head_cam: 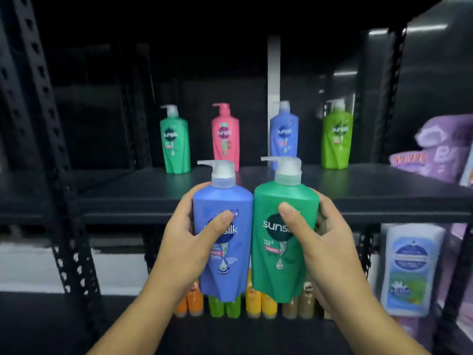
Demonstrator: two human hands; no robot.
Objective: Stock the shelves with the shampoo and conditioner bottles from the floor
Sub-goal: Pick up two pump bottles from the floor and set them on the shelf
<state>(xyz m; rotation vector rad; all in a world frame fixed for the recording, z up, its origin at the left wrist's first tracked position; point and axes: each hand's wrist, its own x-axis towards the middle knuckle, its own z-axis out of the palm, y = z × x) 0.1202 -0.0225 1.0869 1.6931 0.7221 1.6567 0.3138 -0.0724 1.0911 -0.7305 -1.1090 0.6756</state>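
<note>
Black shelf (pixel 122 198) ahead; left hand (pixel 184 244) grips blue bottle (pixel 235 275), right hand (pixel 327 249) grips green bottle (pixel 273 272); I should seat each upright by colour.

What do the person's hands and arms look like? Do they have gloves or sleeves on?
No gloves and no sleeves in view. The left hand and right hand are bare, and so are the left forearm and right forearm down to the picture's bottom edge. No ring, watch or bracelet shows. The thumbnails look short and unpainted.
</note>
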